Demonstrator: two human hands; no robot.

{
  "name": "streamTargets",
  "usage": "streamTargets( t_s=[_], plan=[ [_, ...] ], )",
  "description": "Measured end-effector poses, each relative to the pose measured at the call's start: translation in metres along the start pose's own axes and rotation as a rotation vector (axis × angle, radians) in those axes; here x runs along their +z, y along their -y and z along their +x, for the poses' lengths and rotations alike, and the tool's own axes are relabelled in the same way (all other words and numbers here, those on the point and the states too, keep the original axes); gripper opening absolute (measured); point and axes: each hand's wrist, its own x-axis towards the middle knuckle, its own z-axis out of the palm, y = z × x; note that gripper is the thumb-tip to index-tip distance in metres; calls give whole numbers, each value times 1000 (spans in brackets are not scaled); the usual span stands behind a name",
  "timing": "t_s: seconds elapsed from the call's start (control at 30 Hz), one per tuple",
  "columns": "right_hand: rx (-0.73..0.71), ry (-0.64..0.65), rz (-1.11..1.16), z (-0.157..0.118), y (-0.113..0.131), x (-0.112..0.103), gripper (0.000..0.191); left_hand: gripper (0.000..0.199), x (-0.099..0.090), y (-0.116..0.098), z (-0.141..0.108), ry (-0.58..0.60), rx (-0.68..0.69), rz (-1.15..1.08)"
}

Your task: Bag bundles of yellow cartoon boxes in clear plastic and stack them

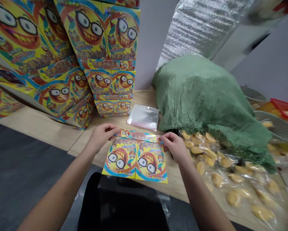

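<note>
A yellow printed cardboard box [137, 158] with grinning cartoon faces in glasses lies at the table's near edge, its pictures upside down to me. I cannot tell how deep it is. My left hand [101, 137] pinches the left end of its narrow far strip between thumb and fingers. At the opposite end of that strip, my right hand [176, 146] has its thumb and fingers closed on the corner. Just beyond the box lies a stack of clear plastic bags [143, 117].
Stacks of matching boxes [110, 81] rise at the back left. A green cloth [201, 89] covers a mound on the right. Several wrapped yellow pieces [218, 179] spread beside my right arm. Behind them are a grey basket [277, 125] and a red-rimmed bin [284, 107].
</note>
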Motion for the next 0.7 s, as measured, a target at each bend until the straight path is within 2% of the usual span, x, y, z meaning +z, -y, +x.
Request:
streamTargets(
  t_s=[0.2, 0.43, 0.7],
  plan=[
    [35, 49, -2, 4, 0, 0, 24, 34, 2, -1, 3, -36, -59, -65],
    [29, 67, -55, 5, 2, 0, 22, 31, -1, 1, 5, -2, -90, -95],
    [28, 60, -66, 6, 6, 1, 25, 31, 3, 1, 5, -46, -40, -25]
  ],
)
